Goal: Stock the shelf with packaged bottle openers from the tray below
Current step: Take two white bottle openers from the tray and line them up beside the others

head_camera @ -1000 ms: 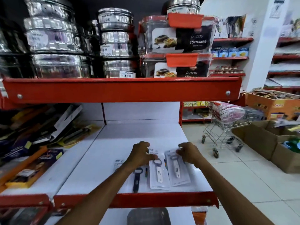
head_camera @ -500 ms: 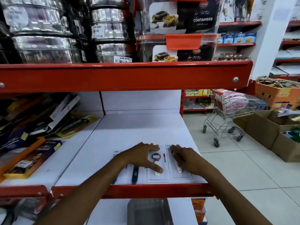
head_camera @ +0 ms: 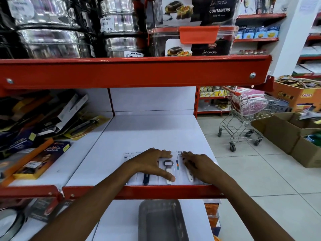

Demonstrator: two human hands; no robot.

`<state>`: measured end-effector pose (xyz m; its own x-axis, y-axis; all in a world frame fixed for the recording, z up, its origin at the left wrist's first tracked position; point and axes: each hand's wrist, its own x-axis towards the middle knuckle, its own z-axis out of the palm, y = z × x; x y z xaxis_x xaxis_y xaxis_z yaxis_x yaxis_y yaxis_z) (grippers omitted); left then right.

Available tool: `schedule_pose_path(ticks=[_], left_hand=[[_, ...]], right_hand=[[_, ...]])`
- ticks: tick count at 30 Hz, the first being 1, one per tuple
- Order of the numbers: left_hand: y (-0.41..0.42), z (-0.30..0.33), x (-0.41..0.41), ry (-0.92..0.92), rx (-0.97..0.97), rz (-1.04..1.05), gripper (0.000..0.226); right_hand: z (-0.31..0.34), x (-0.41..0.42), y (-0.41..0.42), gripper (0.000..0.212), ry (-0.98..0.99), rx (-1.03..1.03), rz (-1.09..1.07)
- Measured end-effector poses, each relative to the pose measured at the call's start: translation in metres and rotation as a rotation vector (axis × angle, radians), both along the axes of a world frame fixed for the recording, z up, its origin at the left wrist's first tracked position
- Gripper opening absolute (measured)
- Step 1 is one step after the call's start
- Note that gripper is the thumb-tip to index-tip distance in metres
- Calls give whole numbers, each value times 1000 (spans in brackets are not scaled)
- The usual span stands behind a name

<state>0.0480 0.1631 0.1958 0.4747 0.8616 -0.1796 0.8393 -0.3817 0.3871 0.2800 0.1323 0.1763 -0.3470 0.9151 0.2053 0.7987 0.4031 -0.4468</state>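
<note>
Several carded bottle openers lie flat in a row at the front of the white shelf (head_camera: 152, 131). My left hand (head_camera: 152, 163) rests flat, fingers spread, across the blue-handled opener pack (head_camera: 146, 179) and the white-handled opener pack (head_camera: 168, 168), thumb on that white handle. My right hand (head_camera: 198, 166) lies flat on the rightmost opener pack (head_camera: 190, 178), hiding most of it. A grey tray (head_camera: 161, 221) sits on the shelf below, and it looks empty.
The red shelf lip (head_camera: 139, 191) runs just under my wrists. Boxed knives and tools (head_camera: 41, 126) crowd the shelf section to the left. Steel tins and containers (head_camera: 121, 28) fill the shelf above. A shopping trolley (head_camera: 246, 112) and cardboard boxes (head_camera: 284, 133) stand on the tiled floor to the right.
Both hands went from gripping the top edges of two packs to pressing them flat on the shelf. The two packs now lie straight and close to the front lip.
</note>
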Motion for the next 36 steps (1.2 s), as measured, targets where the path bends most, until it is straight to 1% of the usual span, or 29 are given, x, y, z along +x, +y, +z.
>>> schedule_pose_path(ticks=[6, 14, 16, 19, 20, 23, 25, 27, 31, 33, 36], left_hand=[[-2, 1, 1, -3, 1, -14, 90], [-4, 1, 1, 17, -3, -16, 92], [-6, 5, -4, 7, -1, -6, 97], [-7, 15, -24, -55, 9, 9, 101], [-7, 17, -32, -44, 10, 10, 101], [-10, 16, -53, 62, -18, 17, 102], [-14, 13, -58, 113, -35, -5, 99], [-19, 10, -60, 91, -27, 2, 94], [-20, 9, -59, 62, -23, 5, 95], [-21, 9, -63, 59, -23, -3, 99], [-26, 10, -74, 40, -9, 22, 116]], right_hand=[[0, -1, -2, 37, 2, -23, -5], [-1, -1, -4, 39, -12, -48, -12], [-1, -2, -3, 43, -7, -63, -19], [-3, -8, -3, 51, -21, -69, -5], [-3, -11, -3, 53, -36, -74, 9], [-2, -22, -3, 57, -68, -95, 41], [-2, -25, -2, 57, -71, -106, 43], [-2, -28, -1, 54, -97, -125, 64], [-2, -28, -3, 52, -137, -136, 61], [4, -30, -6, 53, -153, -132, 64], [10, -38, -12, 57, -186, -87, 75]])
